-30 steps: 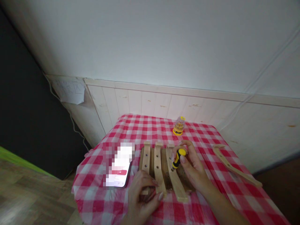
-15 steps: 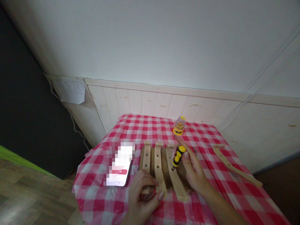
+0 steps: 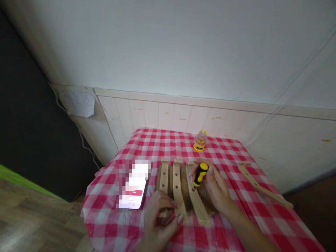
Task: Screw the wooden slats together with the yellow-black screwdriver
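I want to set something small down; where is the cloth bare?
Bare checked cloth shows left of the yellow case, behind the phone and three wooden strips; another patch lies between the right hand and the lone strip. The front middle is crowded with strips, left hand and screwdriver.

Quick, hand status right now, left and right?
Left hand: fingers bent over the lower ends of two wooden strips; gripping or just resting, can't tell.
Right hand: closed, holding the yellow-and-black screwdriver.
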Action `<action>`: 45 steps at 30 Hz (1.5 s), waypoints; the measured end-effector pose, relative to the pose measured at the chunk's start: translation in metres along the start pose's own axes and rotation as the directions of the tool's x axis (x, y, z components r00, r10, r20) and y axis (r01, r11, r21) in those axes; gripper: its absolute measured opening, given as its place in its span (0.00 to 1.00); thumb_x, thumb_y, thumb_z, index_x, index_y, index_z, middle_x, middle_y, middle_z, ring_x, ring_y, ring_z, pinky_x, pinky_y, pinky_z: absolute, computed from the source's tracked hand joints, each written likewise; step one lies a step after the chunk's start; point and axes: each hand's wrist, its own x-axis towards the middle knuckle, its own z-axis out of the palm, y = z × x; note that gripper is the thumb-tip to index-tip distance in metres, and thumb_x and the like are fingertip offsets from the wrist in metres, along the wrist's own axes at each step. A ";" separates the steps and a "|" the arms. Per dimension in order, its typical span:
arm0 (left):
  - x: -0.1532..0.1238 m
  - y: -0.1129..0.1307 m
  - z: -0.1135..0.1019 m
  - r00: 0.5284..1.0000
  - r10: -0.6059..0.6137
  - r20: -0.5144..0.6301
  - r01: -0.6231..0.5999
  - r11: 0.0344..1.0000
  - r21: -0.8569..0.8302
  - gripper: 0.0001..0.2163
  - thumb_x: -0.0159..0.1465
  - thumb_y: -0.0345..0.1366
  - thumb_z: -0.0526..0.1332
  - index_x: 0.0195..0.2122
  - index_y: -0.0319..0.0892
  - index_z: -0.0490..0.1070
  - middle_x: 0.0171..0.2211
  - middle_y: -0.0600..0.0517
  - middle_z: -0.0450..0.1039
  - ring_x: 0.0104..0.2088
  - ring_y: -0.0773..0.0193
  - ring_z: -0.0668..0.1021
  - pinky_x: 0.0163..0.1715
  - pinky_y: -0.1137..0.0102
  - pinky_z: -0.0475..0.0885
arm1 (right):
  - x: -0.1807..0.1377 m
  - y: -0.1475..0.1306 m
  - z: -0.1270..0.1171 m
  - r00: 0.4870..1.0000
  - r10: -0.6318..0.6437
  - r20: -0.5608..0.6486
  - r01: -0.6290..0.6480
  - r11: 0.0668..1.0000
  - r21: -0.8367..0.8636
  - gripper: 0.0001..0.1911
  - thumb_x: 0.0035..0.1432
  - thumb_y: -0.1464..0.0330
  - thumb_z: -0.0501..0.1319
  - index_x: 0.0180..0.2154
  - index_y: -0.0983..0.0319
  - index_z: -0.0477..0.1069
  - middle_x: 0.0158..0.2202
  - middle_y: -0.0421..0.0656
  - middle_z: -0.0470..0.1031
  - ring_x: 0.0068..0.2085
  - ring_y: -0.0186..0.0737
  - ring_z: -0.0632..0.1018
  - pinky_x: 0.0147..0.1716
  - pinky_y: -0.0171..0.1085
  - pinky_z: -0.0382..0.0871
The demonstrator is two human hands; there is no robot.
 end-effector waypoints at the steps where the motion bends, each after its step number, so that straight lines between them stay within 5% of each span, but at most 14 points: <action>1: 0.000 0.000 0.000 1.000 0.002 -0.001 -0.002 1.000 0.001 0.08 0.67 0.44 0.67 0.38 0.47 0.73 0.29 0.53 0.74 0.31 0.59 0.77 0.30 0.67 0.70 | 0.000 -0.001 0.000 1.000 -0.010 0.001 0.010 1.000 -0.014 0.17 0.73 0.55 0.51 0.49 0.54 0.73 0.37 0.43 0.78 0.37 0.41 0.79 0.37 0.40 0.76; 14: 0.000 0.000 0.000 1.000 0.012 0.004 -0.012 1.000 0.007 0.07 0.67 0.42 0.67 0.39 0.46 0.73 0.31 0.52 0.75 0.32 0.60 0.77 0.31 0.68 0.71 | 0.001 -0.014 0.000 0.995 -0.103 0.012 0.103 0.971 -0.217 0.12 0.66 0.54 0.63 0.43 0.53 0.69 0.35 0.41 0.77 0.37 0.40 0.78 0.35 0.37 0.73; 24: -0.001 0.000 -0.001 1.000 0.002 0.006 -0.002 1.000 0.014 0.08 0.67 0.43 0.67 0.39 0.46 0.73 0.30 0.52 0.75 0.32 0.60 0.77 0.30 0.68 0.71 | 0.005 -0.016 0.003 0.993 -0.122 0.000 0.120 0.977 -0.179 0.13 0.62 0.54 0.66 0.39 0.54 0.67 0.34 0.39 0.71 0.33 0.39 0.72 0.33 0.37 0.69; 35: -0.002 0.001 0.000 1.000 0.003 0.004 -0.003 1.000 0.012 0.08 0.67 0.42 0.67 0.39 0.46 0.73 0.30 0.52 0.75 0.32 0.60 0.77 0.31 0.68 0.72 | 0.003 -0.018 0.005 0.995 -0.089 0.039 0.092 0.991 -0.095 0.11 0.66 0.57 0.63 0.41 0.53 0.64 0.32 0.37 0.74 0.31 0.37 0.75 0.33 0.37 0.72; 40: -0.001 0.002 0.000 1.000 0.004 0.001 -0.004 1.000 0.016 0.08 0.67 0.43 0.67 0.39 0.46 0.73 0.30 0.52 0.75 0.31 0.60 0.77 0.31 0.67 0.72 | 0.002 -0.014 0.005 0.996 -0.068 0.050 0.071 0.995 -0.070 0.14 0.68 0.57 0.61 0.50 0.49 0.60 0.30 0.34 0.76 0.28 0.38 0.78 0.32 0.39 0.75; 45: 0.000 0.002 0.000 1.000 0.001 0.002 -0.001 1.000 0.021 0.08 0.67 0.43 0.67 0.38 0.46 0.73 0.30 0.52 0.75 0.31 0.60 0.77 0.31 0.67 0.72 | 0.002 -0.010 0.002 0.996 -0.083 0.035 0.087 0.986 -0.143 0.11 0.68 0.54 0.60 0.48 0.52 0.68 0.30 0.37 0.75 0.29 0.38 0.78 0.30 0.38 0.74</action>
